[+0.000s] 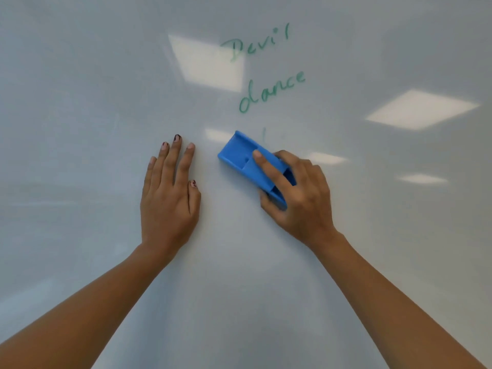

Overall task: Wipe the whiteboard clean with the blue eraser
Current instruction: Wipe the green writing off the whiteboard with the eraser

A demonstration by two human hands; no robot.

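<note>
Head view: I see the right hand (298, 198) gripping the blue eraser (237, 155) against the whiteboard (80, 102), just below the green writing (271, 89). The left hand (170, 201) lies flat, fingers straight, below-left of the writing.

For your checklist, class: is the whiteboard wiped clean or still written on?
Still written on: green words remain above the blue eraser.

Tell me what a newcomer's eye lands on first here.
The blue eraser sits at centre, gripped by the right hand against the whiteboard. Above it is unwiped green handwriting, including the word dance. The left hand rests flat beside the eraser.
</note>
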